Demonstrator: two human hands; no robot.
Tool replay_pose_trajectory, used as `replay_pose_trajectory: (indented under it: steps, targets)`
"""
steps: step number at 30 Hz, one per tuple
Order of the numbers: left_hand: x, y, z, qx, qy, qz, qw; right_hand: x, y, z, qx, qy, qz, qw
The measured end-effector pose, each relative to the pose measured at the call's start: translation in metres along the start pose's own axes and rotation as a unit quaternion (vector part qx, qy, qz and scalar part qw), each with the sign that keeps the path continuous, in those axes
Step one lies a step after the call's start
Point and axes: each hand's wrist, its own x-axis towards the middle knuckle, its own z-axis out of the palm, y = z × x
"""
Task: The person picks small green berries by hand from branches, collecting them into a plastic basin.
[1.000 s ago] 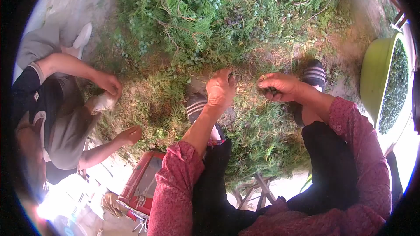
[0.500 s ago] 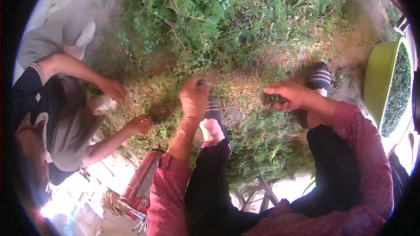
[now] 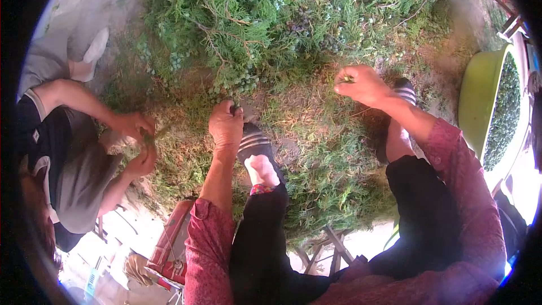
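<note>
My left hand (image 3: pixel 226 123) reaches down to the edge of a pile of green conifer branches (image 3: pixel 282 17) bearing blue-grey berries, its fingers pinched on a berry sprig (image 3: pixel 236 107) just above my striped sandal (image 3: pixel 254 142). My right hand (image 3: pixel 361 83) is curled shut, a few small green berries (image 3: pixel 345 79) showing between its fingers. It hovers over stripped twigs (image 3: pixel 316 135) on the ground near my other sandal (image 3: pixel 403 91).
A green basin (image 3: pixel 480 107) filled with picked berries stands at the right. At the left another person in grey and black works a sprig with both hands (image 3: pixel 141 141). A red case (image 3: pixel 172 243) lies at the lower left.
My left hand has moved left and down to the pile's edge. My right hand has risen toward the branches. The other person's two hands have come together.
</note>
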Motion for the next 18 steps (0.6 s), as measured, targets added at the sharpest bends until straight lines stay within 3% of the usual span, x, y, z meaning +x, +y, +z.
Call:
replay_pose_trajectory:
  steps: [1, 5, 8, 10, 13, 18]
  targets:
    - [-0.001, 0.002, -0.001, 0.007, 0.0, 0.006, 1.0, 0.004, -0.003, 0.004, -0.075, 0.04, -0.074, 0.994]
    - [-0.004, 0.008, -0.005, -0.007, 0.004, 0.009, 1.0, 0.02, -0.008, 0.02, -0.186, 0.063, -0.174, 0.965]
    - [-0.007, 0.006, -0.006, -0.069, 0.045, 0.023, 0.996, 0.021, -0.013, 0.028, -0.247, 0.071, -0.125, 0.958]
    - [-0.007, 0.012, -0.013, -0.029, 0.1, 0.11, 0.988, 0.022, -0.01, 0.03, -0.252, 0.079, -0.145, 0.954]
    - [-0.012, 0.025, -0.025, -0.023, 0.098, 0.14, 0.985, 0.02, -0.008, 0.035, -0.271, 0.079, -0.175, 0.943]
    - [-0.019, 0.044, -0.041, -0.09, 0.069, 0.118, 0.987, 0.015, -0.007, 0.032, -0.273, 0.066, -0.219, 0.934]
